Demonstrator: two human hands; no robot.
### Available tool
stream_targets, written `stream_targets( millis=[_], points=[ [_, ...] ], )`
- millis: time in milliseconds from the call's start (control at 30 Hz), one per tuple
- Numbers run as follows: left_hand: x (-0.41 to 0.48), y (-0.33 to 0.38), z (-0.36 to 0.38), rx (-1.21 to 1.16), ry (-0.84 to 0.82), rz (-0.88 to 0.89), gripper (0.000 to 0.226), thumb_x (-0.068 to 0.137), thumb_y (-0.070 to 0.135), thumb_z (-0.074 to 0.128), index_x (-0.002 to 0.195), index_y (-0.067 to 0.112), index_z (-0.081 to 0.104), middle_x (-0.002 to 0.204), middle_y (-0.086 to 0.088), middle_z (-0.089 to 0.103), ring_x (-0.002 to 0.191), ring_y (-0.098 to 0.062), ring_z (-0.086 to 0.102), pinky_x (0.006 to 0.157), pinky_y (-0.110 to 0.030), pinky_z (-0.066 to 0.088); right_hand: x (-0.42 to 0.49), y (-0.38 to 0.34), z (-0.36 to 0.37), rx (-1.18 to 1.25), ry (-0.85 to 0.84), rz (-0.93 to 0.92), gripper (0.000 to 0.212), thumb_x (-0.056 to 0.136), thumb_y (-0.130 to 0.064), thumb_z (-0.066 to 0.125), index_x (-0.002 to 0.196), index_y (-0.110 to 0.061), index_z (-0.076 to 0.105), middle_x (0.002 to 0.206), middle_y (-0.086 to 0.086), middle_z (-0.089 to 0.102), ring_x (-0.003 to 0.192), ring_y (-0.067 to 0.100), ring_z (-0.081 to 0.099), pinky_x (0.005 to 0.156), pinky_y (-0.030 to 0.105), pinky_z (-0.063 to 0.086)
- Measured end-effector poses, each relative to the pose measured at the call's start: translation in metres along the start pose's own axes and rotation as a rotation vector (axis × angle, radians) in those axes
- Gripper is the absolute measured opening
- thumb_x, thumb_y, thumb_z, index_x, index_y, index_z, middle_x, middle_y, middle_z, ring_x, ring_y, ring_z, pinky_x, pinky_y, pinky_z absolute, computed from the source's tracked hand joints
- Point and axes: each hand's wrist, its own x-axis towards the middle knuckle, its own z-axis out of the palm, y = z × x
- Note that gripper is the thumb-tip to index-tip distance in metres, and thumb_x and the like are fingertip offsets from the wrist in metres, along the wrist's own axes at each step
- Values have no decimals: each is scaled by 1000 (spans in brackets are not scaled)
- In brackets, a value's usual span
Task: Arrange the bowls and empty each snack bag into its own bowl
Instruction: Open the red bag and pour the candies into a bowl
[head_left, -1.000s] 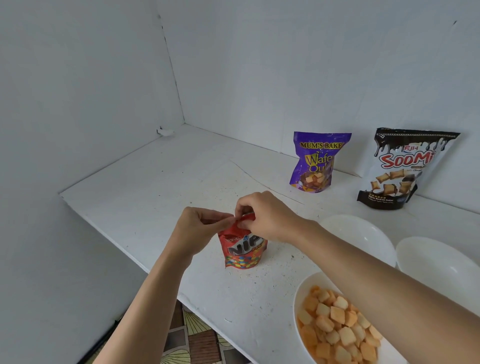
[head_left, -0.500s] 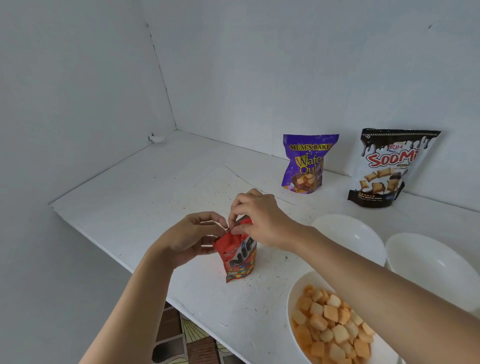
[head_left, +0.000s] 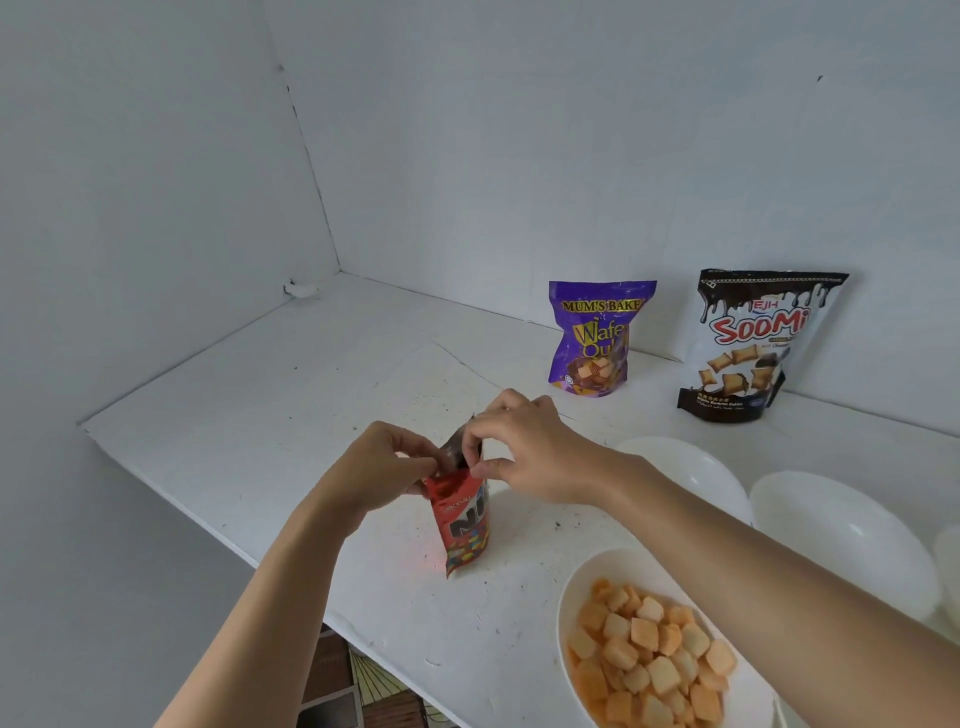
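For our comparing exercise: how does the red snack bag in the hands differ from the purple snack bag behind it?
The left hand and right hand pinch the top of the red bag; the purple bag stands untouched. The red bag's top is partly torn open; the purple bag's looks sealed. The red bag is near the front edge of the table; the purple bag, near the back wall. Both are printed snack pouches.

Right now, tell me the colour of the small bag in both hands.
The small bag is red, multicoloured candy print at the bottom; head view.

Bags (head_left: 601, 338) behind bowls (head_left: 685, 475) — on shelf (head_left: 270, 405)
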Motion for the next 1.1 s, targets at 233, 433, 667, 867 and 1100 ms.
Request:
stream_targets(
  millis=[233,433,667,867,1100],
  points=[
    [2,17,10,238,-37,92,32,87,17,71,73,44,80,88,-1,78,86,-21,68,74,-31,51,-10,2,5,67,21,-19,18,88,-29,73,104,-31,67,103,-15,68,104,5,44,93,40,43],
    [9,21,2,231,257,158,38,83,-3,63,72,28,81,93,4,74,76,-26,67,63,-37,56,-14,12,4,-12,42,40,13,93,-26,66,103,-33,63,99,-6,63,100,21,52,88,43,47],
    [8,23,23,106,235,155,41,84,-2,56,83,30,82,81,11,73,71,-15,65,58,-23,48,-14,9,12,-155,144,-58,15,91,-38,69,97,-24,66,94,-14,57,99,16,41,76,38,34],
    [11,22,16,-32,336,181,35,87,-3,57,80,22,81,81,8,74,69,-10,62,58,-19,46,-10,8,13,-203,271,-89,15,92,-29,68,103,-19,69,104,-7,64,109,17,43,81,33,24],
    [3,14,30,-400,136,309,38,99,56,48,126,36,63,113,4,74,101,-15,71,88,-36,57,-8,4,-2,-5,626,-6,12,93,-30,66,90,-18,66,85,-10,65,91,12,55,92,40,39]
  ],
)
